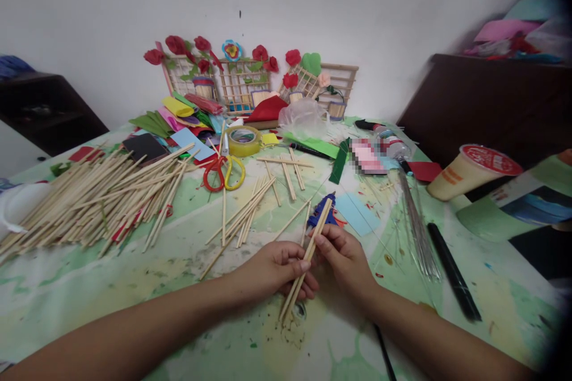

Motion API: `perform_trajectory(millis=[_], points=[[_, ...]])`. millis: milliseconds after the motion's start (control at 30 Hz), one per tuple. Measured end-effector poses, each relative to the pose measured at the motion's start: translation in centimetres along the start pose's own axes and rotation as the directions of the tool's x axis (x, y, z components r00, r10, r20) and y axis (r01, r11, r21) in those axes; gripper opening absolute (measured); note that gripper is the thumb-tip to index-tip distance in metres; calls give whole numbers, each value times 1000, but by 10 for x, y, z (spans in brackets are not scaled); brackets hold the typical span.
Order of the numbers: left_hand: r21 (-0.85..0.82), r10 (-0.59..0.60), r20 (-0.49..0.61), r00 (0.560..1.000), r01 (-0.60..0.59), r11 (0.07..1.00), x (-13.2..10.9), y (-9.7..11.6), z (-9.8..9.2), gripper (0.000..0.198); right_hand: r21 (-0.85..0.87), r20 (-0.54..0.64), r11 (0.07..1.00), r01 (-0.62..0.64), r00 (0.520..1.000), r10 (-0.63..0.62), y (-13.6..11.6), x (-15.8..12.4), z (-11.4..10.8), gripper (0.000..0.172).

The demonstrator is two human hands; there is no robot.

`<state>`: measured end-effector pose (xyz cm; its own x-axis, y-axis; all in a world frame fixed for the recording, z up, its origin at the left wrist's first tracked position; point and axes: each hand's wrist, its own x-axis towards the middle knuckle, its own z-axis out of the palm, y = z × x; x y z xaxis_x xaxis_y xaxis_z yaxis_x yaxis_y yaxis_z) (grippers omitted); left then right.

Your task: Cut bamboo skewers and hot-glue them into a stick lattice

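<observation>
Both hands meet near the front middle of the table, gripping a small bundle of thin wooden sticks (308, 259) that slants from lower left to upper right. My left hand (277, 268) is closed round the lower part of the bundle. My right hand (342, 256) pinches the bundle a little higher. The sticks' upper ends lie over a blue glue gun (324, 214) on the table. The bundle's lower ends reach the tabletop near my left wrist.
A large heap of wooden sticks (89, 196) lies at the left. Red-and-yellow scissors (223, 172), a roll of tape (243, 140), loose sticks, coloured paper, metal wires (417, 226), a black rod (453, 280) and a sealed cup (471, 171) surround the hands. Stick-frame flower crafts (243, 83) lean on the wall.
</observation>
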<state>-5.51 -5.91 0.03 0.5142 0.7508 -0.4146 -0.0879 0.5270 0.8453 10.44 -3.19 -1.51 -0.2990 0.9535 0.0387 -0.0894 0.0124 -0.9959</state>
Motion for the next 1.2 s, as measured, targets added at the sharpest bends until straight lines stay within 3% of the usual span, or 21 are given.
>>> perform_trajectory(millis=[133,233,300,400,533,667,767,867,1100,1200], points=[[30,55,-94,994,-53,998,-1,4,2,30,-88,-9,994,66,998,-67,-1,0,-2,21],[2,129,-139,982,-130,992,-2,10,0,28,-297,3,940,170,984,-178,-10,-3,-7,19],[-60,170,-172,970,-182,981,-2,15,-3,27,-518,77,808,280,956,-282,-19,-6,-13,18],[-107,198,-238,951,-228,968,0,19,-10,24,-763,229,505,404,899,-374,-29,-4,-23,18],[-89,214,-305,928,-251,964,6,20,-16,22,-935,196,209,287,908,-370,-21,7,-36,33],[-100,221,-317,922,-264,959,9,18,-19,20,-980,141,97,173,953,-267,-8,16,-43,34],[-98,234,-303,924,-274,957,9,17,-21,21,-983,114,112,142,967,-228,-7,18,-44,24],[-115,238,-309,921,-285,952,10,16,-23,19,-972,70,204,120,969,-236,-13,17,-45,19],[-136,268,-329,906,-326,935,13,16,-29,19,-771,-36,615,166,952,-303,-12,7,-41,28],[-143,260,-327,908,-320,937,14,15,-30,18,-647,-49,734,206,950,-310,-4,2,-37,29]])
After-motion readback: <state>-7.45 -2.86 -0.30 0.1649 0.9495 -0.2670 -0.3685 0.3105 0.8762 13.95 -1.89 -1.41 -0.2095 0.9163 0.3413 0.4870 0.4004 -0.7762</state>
